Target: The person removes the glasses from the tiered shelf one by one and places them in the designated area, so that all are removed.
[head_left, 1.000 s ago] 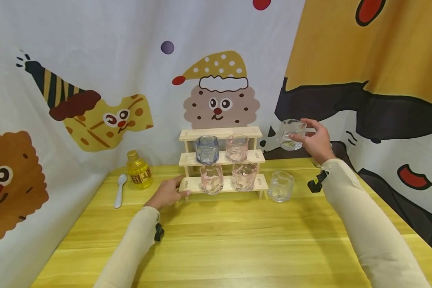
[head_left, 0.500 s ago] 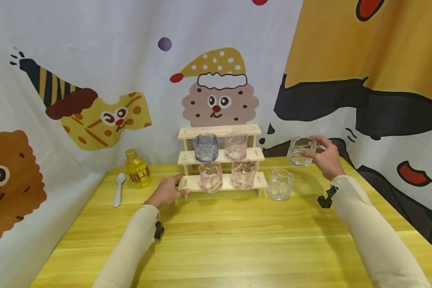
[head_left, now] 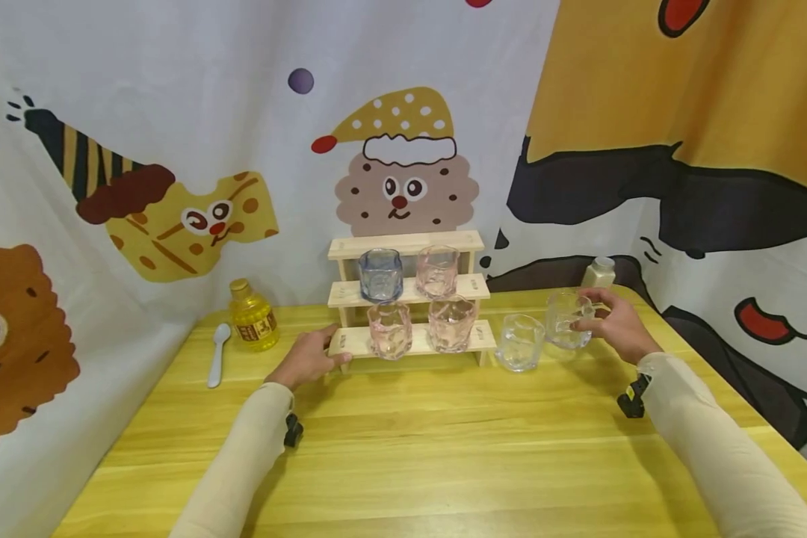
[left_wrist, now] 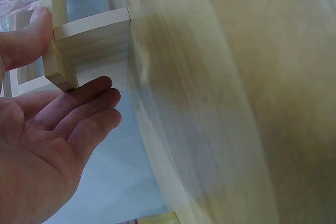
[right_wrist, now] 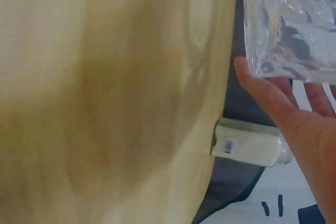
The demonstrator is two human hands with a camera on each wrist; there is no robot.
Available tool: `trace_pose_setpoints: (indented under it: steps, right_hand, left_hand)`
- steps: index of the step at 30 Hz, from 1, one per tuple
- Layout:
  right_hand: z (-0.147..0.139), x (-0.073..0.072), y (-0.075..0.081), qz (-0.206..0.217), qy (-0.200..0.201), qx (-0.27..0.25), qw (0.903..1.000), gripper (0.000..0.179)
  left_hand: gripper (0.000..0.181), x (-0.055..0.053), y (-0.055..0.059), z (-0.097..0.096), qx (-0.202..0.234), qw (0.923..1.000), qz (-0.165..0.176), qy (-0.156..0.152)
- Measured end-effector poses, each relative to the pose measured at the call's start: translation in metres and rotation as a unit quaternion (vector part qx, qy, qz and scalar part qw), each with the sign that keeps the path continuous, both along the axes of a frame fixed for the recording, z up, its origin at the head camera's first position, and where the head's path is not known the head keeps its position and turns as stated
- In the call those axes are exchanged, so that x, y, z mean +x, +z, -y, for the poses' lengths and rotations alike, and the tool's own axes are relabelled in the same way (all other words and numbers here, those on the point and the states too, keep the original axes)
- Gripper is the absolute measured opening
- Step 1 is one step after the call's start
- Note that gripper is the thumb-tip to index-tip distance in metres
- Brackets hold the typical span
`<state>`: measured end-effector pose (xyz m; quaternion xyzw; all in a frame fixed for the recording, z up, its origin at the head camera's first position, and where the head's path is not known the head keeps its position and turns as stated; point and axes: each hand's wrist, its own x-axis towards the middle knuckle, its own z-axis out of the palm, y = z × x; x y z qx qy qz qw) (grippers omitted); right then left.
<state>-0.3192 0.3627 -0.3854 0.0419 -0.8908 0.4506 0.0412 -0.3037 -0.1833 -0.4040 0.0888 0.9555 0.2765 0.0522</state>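
My left hand [head_left: 307, 357] holds the left end of the lowest step of a three-tier wooden stand [head_left: 353, 341]. In the left wrist view the thumb lies over the step's edge [left_wrist: 58, 66], with the fingers on its other side. A blue glass [head_left: 380, 275] and a pink glass [head_left: 437, 271] sit on the middle step. Two more pink glasses, a left one [head_left: 390, 330] and a right one [head_left: 451, 324], are on the lowest. My right hand [head_left: 616, 323] grips a clear glass [head_left: 565, 321], just right of another clear glass [head_left: 521, 344] on the table. Whether the held glass touches the table, I cannot tell.
A small white-capped jar [head_left: 598, 273] stands behind my right hand, near the back edge. On the left are a yellow bottle [head_left: 254, 317] and a pale spoon [head_left: 218, 357]. A printed curtain [head_left: 242, 90] hangs behind the wooden table [head_left: 403, 456].
My right hand has come down and slightly right with the clear glass, from above the back edge to beside the other clear glass. The jar has come into sight. My left hand stays on the stand.
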Motion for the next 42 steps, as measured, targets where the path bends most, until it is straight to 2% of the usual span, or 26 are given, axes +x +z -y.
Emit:
trace_pose_setpoints:
  steps: [4,10,22,32,42]
  right_hand:
    - [0.0,0.002,-0.005,0.023,0.027,0.007,0.9993,0.074]
    - [0.004,0.003,-0.009,0.027,0.054,0.012,0.9981,0.073]
    - [-0.005,0.006,-0.015,0.03,0.067,0.027,0.9969,0.073]
    - [-0.013,0.007,-0.01,0.022,0.08,0.035,0.996,0.08]
    - [-0.008,0.009,-0.014,0.014,0.104,0.034,0.9939,0.079]
  left_hand:
    - [0.077,0.002,-0.001,0.002,0.004,1.0,0.003,0.002]
    - [0.078,0.004,0.0,0.002,0.007,0.9999,0.01,0.007]
    - [0.078,0.005,-0.001,0.002,0.011,0.9997,0.016,0.014]
    - [0.079,-0.005,0.002,0.001,0.022,0.9997,0.004,0.001]
    - [0.08,-0.003,0.004,0.001,0.02,0.9997,0.011,0.002]
